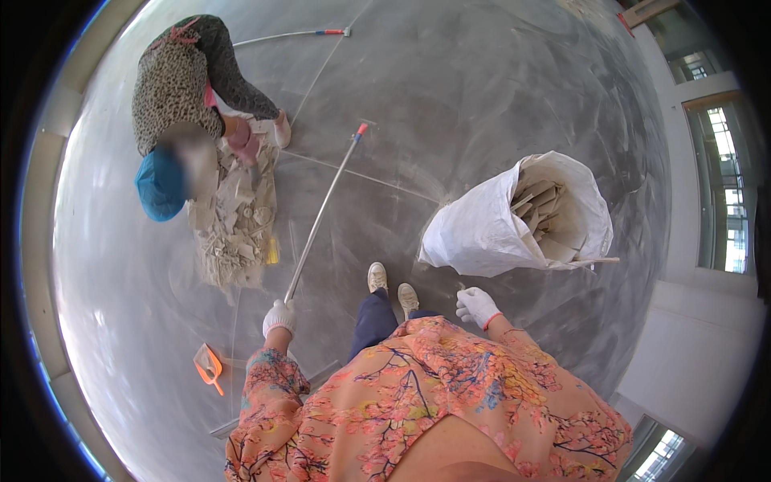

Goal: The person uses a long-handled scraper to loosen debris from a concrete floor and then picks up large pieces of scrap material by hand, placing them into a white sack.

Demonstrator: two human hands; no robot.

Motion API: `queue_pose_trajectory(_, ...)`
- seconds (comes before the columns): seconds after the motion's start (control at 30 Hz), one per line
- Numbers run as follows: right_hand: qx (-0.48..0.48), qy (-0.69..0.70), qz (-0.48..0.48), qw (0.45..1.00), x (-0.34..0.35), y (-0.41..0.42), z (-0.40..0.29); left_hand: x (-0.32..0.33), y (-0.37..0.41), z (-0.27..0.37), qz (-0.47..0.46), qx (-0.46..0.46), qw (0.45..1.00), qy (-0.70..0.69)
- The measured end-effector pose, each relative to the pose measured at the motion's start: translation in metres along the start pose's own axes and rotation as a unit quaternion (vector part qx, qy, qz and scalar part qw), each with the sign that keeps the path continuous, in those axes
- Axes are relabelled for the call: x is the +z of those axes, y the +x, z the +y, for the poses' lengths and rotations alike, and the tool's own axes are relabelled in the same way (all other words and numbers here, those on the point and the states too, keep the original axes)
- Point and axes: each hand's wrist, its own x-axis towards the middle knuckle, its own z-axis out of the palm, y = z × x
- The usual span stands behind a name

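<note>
My left hand, in a white knit glove, is closed around a long metal pole with a red and blue end pointing away from me. Its far side passes beneath my sleeve, near a wide flat blade on the floor. My right hand, gloved in white with a red cuff edge, hangs at my right side with its fingers curled; whether it holds anything small, I cannot tell. Just beyond it, a white woven sack leans with its mouth open, and broken flat pieces show inside.
At the upper left a co-worker in a blue cap bends over a heap of debris on the grey floor. An orange dustpan lies at the left. Another pole lies farther off. Windows line the right wall.
</note>
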Motion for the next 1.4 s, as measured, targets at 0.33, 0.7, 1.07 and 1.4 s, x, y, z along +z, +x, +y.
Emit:
queue_pose_trajectory(0.33,0.066,0.134,0.016,0.989,-0.048,-0.017,0.094,-0.052,0.199,0.180,0.061,0.064,0.993,-0.075)
queue_pose_trajectory(0.7,0.168,0.227,0.143,0.949,-0.020,-0.059,0.121,-0.098,0.319,0.313,0.070,0.098,0.992,-0.030)
queue_pose_trajectory(1.07,-0.016,0.032,0.015,0.999,-0.014,-0.003,0.055,0.015,0.137,0.137,0.017,0.127,0.990,0.052)
queue_pose_trajectory(1.4,-0.332,0.029,-0.091,0.938,-0.014,-0.043,-0.185,-0.051,0.066,0.150,0.059,0.117,0.990,-0.056)
